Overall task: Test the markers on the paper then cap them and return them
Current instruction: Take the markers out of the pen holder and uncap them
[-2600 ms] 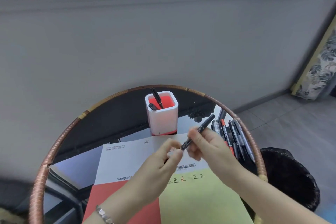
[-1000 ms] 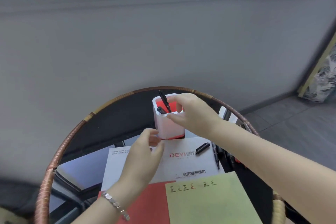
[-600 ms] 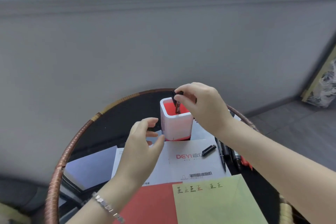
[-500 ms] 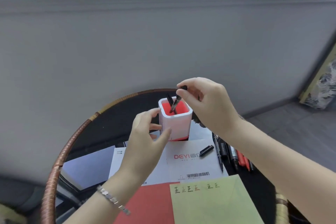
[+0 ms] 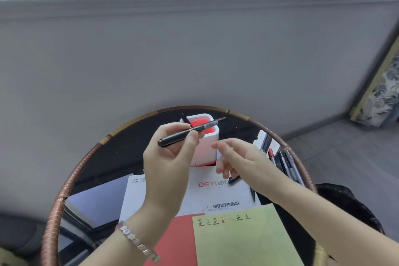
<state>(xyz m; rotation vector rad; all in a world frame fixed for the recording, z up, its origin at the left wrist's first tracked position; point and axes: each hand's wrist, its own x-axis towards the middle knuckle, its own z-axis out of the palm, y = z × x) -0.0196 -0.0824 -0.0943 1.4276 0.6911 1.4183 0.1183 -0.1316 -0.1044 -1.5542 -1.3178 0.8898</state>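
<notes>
Markers are the matter here, and near to far the scene runs so. Nearest lies the green paper, with a row of small test marks along its far edge, partly overlapping a red sheet on its left. Beyond them sits a white printed sheet, on which a loose black cap rests, partly hidden by the right hand. That hand hovers empty, fingers loosely spread, grasping nothing. To the far right a cluster of markers lies by the rim of the round table.

Farther in, the left hand pinches a black marker between thumb and fingertips, holding it nearly level above the table, in front of the white holder with the red inside.

Half a second ago the right hand was lifting this marker out of the holder while the left waited open; now it has passed to the left. That suggests another test round is starting: uncapping probably comes next, though whether this marker's cap is on I cannot tell.
</notes>
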